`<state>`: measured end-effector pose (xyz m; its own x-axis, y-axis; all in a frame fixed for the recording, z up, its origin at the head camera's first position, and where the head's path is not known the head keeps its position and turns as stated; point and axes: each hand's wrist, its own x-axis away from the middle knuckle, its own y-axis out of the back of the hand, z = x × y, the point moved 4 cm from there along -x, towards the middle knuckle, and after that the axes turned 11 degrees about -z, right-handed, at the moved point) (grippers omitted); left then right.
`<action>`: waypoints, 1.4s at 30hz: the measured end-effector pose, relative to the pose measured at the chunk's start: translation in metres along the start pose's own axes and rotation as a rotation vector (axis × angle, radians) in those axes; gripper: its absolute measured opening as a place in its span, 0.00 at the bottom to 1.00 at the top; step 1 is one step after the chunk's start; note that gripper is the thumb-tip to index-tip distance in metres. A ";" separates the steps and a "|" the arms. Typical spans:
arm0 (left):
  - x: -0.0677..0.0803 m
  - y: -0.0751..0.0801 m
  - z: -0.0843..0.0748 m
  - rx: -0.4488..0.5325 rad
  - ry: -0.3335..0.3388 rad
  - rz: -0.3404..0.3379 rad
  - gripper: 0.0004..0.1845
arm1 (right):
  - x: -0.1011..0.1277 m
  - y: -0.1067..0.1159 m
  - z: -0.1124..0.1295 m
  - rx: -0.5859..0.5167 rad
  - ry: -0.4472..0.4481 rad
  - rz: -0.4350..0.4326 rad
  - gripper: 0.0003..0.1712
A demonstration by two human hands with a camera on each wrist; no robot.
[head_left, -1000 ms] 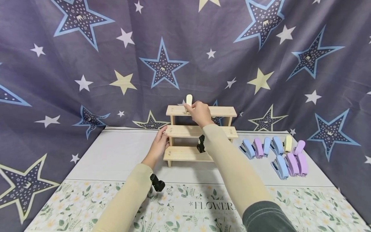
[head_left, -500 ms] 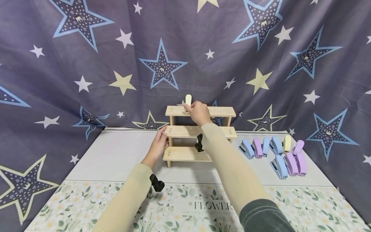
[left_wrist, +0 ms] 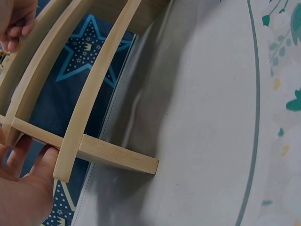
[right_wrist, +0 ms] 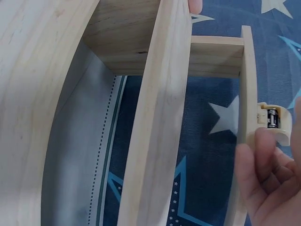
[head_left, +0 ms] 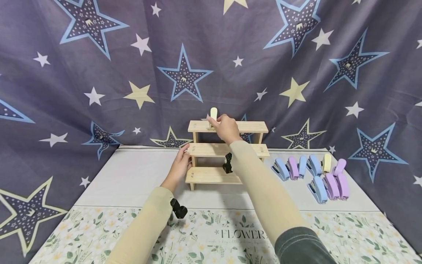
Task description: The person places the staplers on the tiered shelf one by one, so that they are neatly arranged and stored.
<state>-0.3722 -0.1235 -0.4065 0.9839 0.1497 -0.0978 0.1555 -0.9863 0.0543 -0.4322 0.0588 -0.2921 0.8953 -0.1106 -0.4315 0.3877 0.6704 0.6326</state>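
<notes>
A pale yellow stapler (head_left: 213, 113) stands on the top step of a three-step wooden shelf stand (head_left: 211, 174), left of its middle. My right hand (head_left: 227, 129) pinches it low down, with thumb and fingers at its near side. In the right wrist view, the front end of the stapler (right_wrist: 273, 120) faces the camera, against the fingers of the right hand (right_wrist: 275, 181). My left hand (head_left: 179, 163) holds the left side of the stand at the middle step. Its fingers curl about the side frame, as the left wrist view shows of the left hand (left_wrist: 26, 188).
On the table's right stand several staplers: blue (head_left: 280, 169), purple (head_left: 292, 168) and one yellow (head_left: 326, 163). A star-printed curtain (head_left: 184, 22) hangs close behind the stand. The white tabletop (head_left: 132, 176) has a floral-printed strip (head_left: 99, 234) in front.
The view drifts very slightly. Both hands keep their places on the stapler and the stand, and nothing else visibly moves.
</notes>
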 end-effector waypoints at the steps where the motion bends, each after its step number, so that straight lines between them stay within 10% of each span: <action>1: -0.001 0.000 0.001 -0.002 -0.006 -0.004 0.23 | 0.001 0.000 -0.001 -0.021 -0.005 0.016 0.40; 9: 0.001 -0.002 -0.001 -0.014 -0.017 -0.010 0.23 | 0.008 0.012 -0.010 -0.103 0.017 0.119 0.39; 42: 0.001 0.001 0.002 -0.034 0.013 -0.030 0.23 | 0.072 0.141 -0.141 0.200 0.159 0.166 0.23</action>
<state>-0.3709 -0.1240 -0.4084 0.9797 0.1806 -0.0869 0.1879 -0.9785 0.0855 -0.3443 0.2493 -0.3246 0.9106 0.1146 -0.3970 0.2889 0.5103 0.8100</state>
